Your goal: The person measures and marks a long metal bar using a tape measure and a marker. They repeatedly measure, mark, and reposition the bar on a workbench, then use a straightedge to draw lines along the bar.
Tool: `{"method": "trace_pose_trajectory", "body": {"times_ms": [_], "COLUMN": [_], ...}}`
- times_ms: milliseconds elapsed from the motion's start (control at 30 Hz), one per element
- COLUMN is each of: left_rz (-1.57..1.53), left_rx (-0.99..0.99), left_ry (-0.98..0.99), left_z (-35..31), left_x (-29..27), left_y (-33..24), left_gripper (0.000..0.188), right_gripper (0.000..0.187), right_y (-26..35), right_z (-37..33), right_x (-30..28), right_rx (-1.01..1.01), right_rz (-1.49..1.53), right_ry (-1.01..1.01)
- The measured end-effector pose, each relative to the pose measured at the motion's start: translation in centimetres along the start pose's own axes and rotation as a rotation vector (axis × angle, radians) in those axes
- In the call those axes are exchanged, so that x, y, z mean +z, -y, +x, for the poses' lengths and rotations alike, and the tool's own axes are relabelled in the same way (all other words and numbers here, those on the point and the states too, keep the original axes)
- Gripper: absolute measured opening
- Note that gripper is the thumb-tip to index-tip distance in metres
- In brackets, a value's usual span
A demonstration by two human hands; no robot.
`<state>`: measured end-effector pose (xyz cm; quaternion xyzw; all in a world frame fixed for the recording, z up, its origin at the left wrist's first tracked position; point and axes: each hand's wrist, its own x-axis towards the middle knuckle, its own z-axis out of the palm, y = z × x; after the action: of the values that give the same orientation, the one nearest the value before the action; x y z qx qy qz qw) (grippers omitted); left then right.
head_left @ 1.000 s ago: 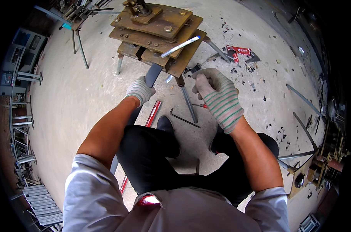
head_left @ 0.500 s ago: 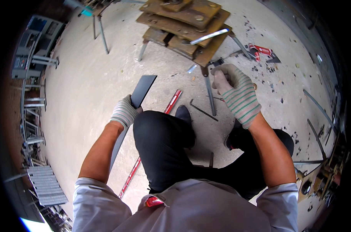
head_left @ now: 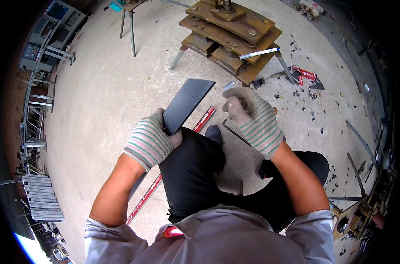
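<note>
My left hand (head_left: pixel 149 140), in a striped knit glove, is closed around a long flat dark grey bar (head_left: pixel 189 104). The bar's slanted end points up and away, above my left knee; its rear part runs back under my forearm. My right hand (head_left: pixel 258 122), gloved the same way, is raised to the right of the bar's end, apart from it. Its fingers are curled towards the thumb; whether something small is between them I cannot make out.
A rusty stand of stacked steel plates (head_left: pixel 235 26) is ahead, with a white marker (head_left: pixel 259 53) on it. A red level-like bar (head_left: pixel 145 198) and a bent rod (head_left: pixel 236 133) lie on the floor. Red packaging (head_left: pixel 306 75) and dark scraps lie right; grey machines (head_left: pixel 50 33) stand far left.
The bar's end has swung right and tilted to show more of its broad face as my left hand rose. My right hand moved left and slightly nearer, towards the bar. The view shifted too.
</note>
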<state>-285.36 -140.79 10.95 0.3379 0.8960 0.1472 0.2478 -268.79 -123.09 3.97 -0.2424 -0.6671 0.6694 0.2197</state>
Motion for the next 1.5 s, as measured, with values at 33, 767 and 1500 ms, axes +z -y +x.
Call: {"method": "trace_pose_trajectory", "body": {"times_ms": [33, 767, 1500], "left_rz": [-0.016, -0.168, -0.410], "left_rx": [0.009, -0.007, 0.261], "left_ry": [0.003, 0.143, -0.068], "left_z": [-0.4, -1.7, -2.1], "left_x": [0.4, 4.3, 7.1], "left_y": [-0.2, -4.8, -1.4], "left_gripper": [0.042, 0.055, 0.034], "right_gripper": [0.028, 0.030, 0.024], "right_y": [0.0, 0.6, 4.8], "right_z": [0.0, -1.8, -5.7], "right_x": [-0.1, -3.2, -12.2], "right_rx": [0.002, 0.046, -0.248], "right_rz": [0.014, 0.109, -0.104], "right_ry": [0.007, 0.009, -0.403]}}
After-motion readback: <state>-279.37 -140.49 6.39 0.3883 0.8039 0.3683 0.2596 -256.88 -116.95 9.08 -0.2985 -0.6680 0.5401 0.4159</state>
